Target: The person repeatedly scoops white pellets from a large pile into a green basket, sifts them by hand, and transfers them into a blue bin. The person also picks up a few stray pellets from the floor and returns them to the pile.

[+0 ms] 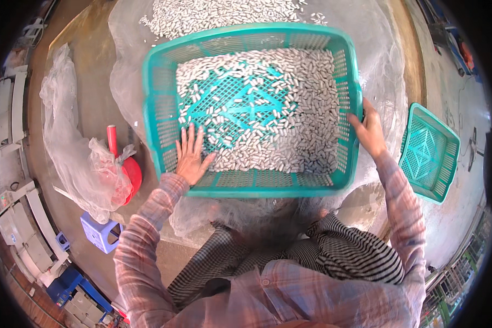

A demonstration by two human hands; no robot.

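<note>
A large teal plastic basket (257,192) with slotted walls and a lattice bottom is in front of me. Many small silvery-white cylindrical pieces (311,109) lie in it, thickest along the right side and thinner over the middle and left. My left hand (190,158) reaches over the near left rim, fingers stretched out and spread against the basket's inside, with nothing held. At the right wall, my right hand (369,131) grips the rim, thumb on the inner side and the other fingers outside, partly hidden.
Beyond the basket, more such pieces form a pile (224,15) on clear plastic sheeting (380,65). At left are crumpled plastic film (65,126), a red scoop-like item (132,177) with a handle, and a small purple stool (99,232). Another teal basket (429,153) stands at right.
</note>
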